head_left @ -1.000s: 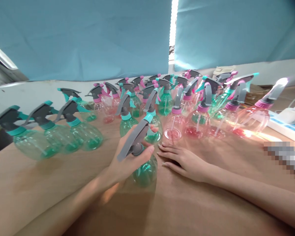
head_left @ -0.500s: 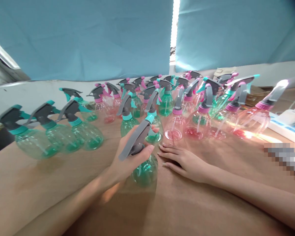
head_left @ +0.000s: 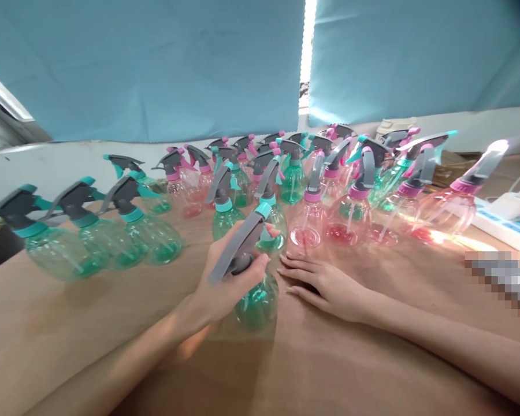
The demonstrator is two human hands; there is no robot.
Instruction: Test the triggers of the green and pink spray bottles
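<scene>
My left hand (head_left: 229, 277) is closed around the neck of a green spray bottle (head_left: 256, 303), whose grey trigger head with a teal nozzle slants up above my thumb. The bottle stands upright at the middle of the table, its collar hidden by my fingers. Flat on the tabletop to its right lies my right hand (head_left: 325, 283), fingers stretched out and holding nothing. Just behind the two hands are another green spray bottle (head_left: 227, 218) and a pink spray bottle (head_left: 307, 225).
Three green spray bottles (head_left: 153, 240) line the left side. Several pink and green ones crowd the back and right. A white power strip (head_left: 509, 225) and a pixelated patch (head_left: 509, 280) are at the right edge. Blue blinds (head_left: 156, 69) hang behind the brown table (head_left: 320, 364).
</scene>
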